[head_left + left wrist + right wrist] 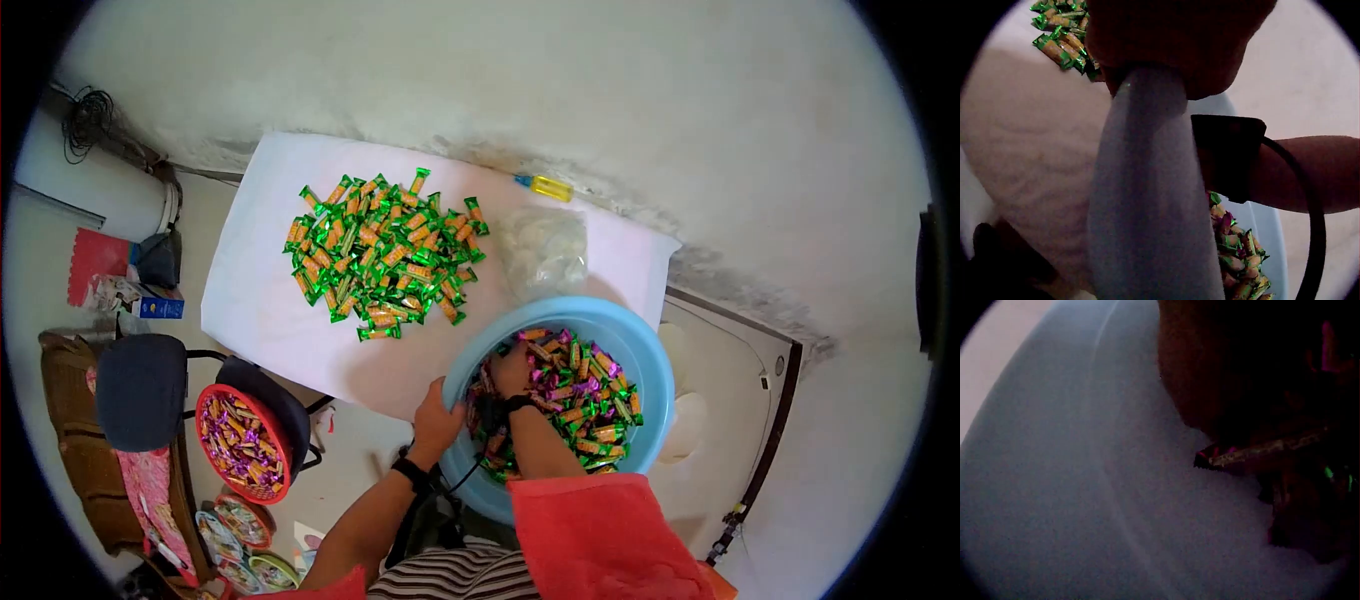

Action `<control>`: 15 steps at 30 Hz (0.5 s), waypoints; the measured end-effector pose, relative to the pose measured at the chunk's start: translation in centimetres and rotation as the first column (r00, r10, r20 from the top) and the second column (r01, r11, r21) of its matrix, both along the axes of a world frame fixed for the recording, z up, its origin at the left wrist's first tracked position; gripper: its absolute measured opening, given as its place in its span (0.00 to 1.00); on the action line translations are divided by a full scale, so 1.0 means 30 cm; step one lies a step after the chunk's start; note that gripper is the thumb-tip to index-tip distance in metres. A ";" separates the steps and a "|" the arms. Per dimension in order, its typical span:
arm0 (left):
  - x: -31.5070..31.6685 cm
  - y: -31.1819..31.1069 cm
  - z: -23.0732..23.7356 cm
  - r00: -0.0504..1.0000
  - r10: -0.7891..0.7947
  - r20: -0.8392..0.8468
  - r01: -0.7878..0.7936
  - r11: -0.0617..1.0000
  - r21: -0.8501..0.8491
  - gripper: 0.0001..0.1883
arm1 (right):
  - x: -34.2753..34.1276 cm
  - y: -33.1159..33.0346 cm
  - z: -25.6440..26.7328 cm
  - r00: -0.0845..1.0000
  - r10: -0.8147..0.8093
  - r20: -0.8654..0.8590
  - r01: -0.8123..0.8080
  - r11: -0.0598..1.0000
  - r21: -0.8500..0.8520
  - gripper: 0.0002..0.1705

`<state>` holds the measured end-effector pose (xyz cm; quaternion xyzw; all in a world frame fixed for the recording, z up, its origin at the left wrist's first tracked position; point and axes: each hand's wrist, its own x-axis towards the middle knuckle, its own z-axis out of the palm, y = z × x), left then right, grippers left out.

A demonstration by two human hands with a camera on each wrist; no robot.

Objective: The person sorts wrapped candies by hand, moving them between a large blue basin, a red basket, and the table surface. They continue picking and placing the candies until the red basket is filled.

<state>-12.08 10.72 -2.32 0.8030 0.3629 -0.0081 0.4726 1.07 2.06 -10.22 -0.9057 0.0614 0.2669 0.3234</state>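
A light blue basin (pixel 655 350) holds many wrapped candies (pixel 600 410) in green, orange and purple wrappers. My left hand (pixel 437 425) grips the basin's left rim; in the left wrist view the hand (pixel 1172 37) is over the pale rim wall (pixel 1147 200). My right hand (pixel 512 372) reaches down into the candies at the basin's left side. The right wrist view is dark, showing part of the hand (pixel 1188 375) beside a wrapper (pixel 1266 450) close to the basin wall (pixel 1085 475). Its fingers are hidden, so I cannot tell what they hold.
A heap of green and orange candies (pixel 380 250) lies on the white-covered table (pixel 250 260). A clear plastic bag (pixel 543 250) and a yellow bottle (pixel 550 188) lie near the wall. At left, a red basket (pixel 288 450) of purple-wrapped candies sits on a chair (pixel 262 395).
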 end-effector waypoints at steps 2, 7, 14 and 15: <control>-0.005 -0.001 0.001 1.000 0.001 -0.005 -0.001 1.000 -0.003 0.24 | 0.006 -0.042 -0.062 0.998 0.039 0.044 -0.040 0.999 0.037 0.30; 0.013 -0.009 0.019 1.000 0.030 0.008 -0.030 1.000 0.002 0.25 | 0.024 -0.202 0.055 0.978 -0.170 -0.123 0.208 0.862 0.463 0.20; -0.020 0.007 -0.014 1.000 0.020 0.007 -0.020 0.997 -0.073 0.26 | 0.035 -0.053 0.384 0.874 -0.162 -0.458 0.484 0.363 0.796 0.10; -0.021 0.005 -0.014 1.000 0.014 0.005 -0.014 0.999 -0.049 0.26 | 0.040 0.028 0.451 0.864 -0.176 -0.471 0.498 0.424 0.756 0.11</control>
